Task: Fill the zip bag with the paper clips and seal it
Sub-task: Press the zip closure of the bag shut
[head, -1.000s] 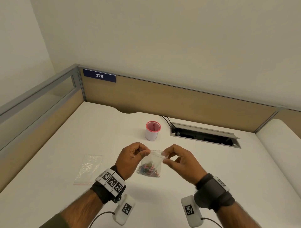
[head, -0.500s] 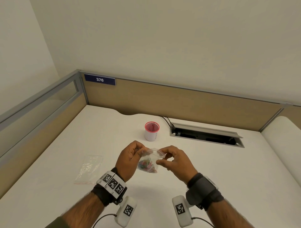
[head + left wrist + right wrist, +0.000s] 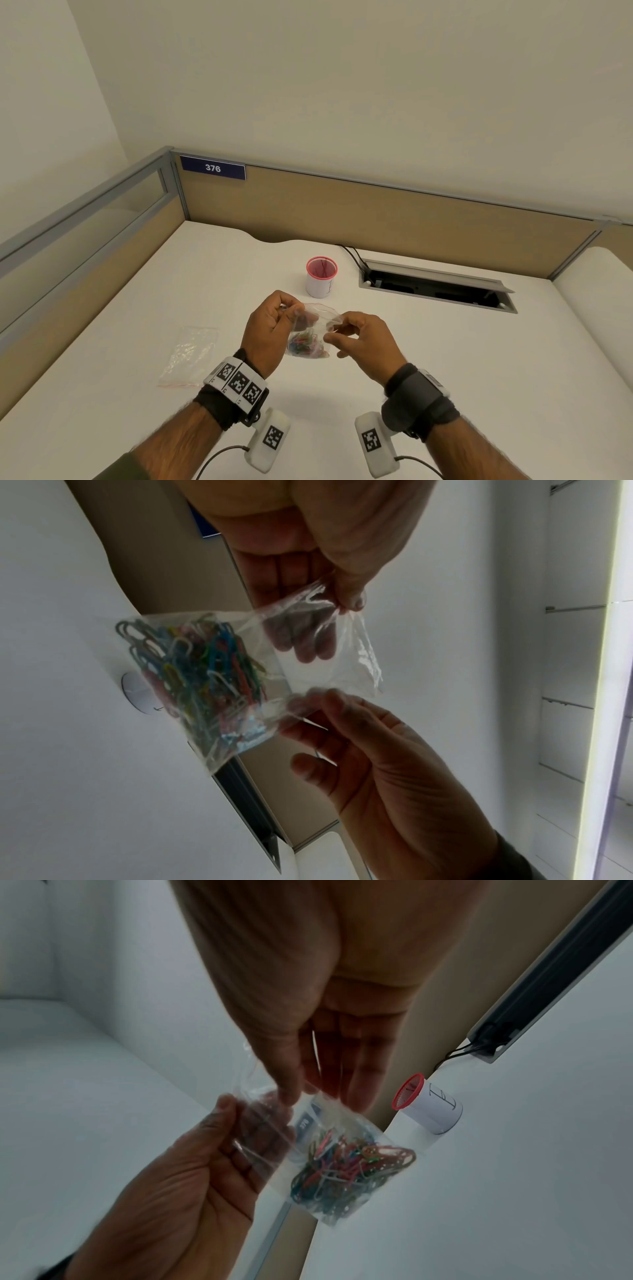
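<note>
Bag (image 3: 310,337): held above table (image 3: 445,359), clips (image 3: 305,343) bunched at bottom. Left hand (image 3: 270,329) pinching one top corner, right hand (image 3: 363,337) the other. Mouth apparently unsealed (zip line unclear). Risk: tilting or a slipped pinch spilling clips; zip misaligned, leaving a gap.
</note>
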{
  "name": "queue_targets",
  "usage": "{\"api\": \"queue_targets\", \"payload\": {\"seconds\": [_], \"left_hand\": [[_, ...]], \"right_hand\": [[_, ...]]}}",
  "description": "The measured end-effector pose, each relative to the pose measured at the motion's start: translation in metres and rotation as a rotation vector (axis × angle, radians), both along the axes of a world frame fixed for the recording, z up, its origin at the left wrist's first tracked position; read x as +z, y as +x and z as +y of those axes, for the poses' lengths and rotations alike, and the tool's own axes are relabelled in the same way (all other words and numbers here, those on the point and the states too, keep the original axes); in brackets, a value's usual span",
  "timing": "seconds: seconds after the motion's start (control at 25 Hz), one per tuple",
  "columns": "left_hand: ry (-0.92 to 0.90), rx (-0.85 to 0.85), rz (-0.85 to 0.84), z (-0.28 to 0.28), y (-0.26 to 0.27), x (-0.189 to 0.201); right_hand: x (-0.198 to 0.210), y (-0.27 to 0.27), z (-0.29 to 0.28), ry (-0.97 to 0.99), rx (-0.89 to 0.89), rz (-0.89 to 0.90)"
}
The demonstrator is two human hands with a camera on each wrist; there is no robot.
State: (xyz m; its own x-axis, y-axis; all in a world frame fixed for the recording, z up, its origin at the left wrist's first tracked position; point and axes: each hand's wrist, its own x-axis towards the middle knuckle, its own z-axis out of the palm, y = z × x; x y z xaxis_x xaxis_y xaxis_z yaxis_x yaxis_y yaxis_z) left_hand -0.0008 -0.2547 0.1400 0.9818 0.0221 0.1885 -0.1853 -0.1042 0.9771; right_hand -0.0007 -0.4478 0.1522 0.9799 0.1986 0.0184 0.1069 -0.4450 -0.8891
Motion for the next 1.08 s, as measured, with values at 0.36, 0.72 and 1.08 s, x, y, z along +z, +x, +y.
{"api": "queue_targets", "payload": {"seconds": [0.36, 0.72, 1.08], "left_hand": [[-0.052, 0.006, 0.007, 0.004, 0.006, 0.001], [0.076, -0.091, -0.027, 0.007, 0.009, 0.000], [0.229, -0.120, -0.089, 0.002, 0.012, -0.005]], "right_hand": [[0.003, 0.006, 0.004, 0.087, 0.001, -0.051], [0.008, 0.011, 0.004, 0.096, -0.013, -0.120], [0.009, 0.011, -0.003, 0.036, 0.005, -0.117]]}}
